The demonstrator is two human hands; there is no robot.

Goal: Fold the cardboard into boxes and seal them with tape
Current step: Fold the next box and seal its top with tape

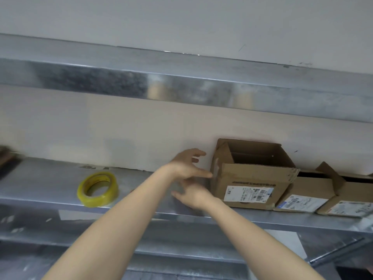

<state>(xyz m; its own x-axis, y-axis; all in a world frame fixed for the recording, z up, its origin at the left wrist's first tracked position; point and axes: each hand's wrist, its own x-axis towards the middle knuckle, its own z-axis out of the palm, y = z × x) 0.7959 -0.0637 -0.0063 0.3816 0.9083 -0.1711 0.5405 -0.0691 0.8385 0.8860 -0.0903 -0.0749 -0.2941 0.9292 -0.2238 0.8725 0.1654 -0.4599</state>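
Note:
A brown cardboard box [252,176] stands on a metal shelf [50,186], its top open and a white shipping label on its front. My left hand [186,164] hovers just left of the box with fingers spread, fingertips close to its left edge. Below it, my right hand [194,196] is also open near the box's lower left corner, holding nothing. A roll of yellow tape [97,188] lies on the shelf well to the left of both hands.
Two more labelled cardboard boxes [306,197] [349,201] sit in a row to the right, flaps up. A wall runs behind the shelf and a metal ledge [181,83] hangs above. A dark object [8,158] lies at the far left.

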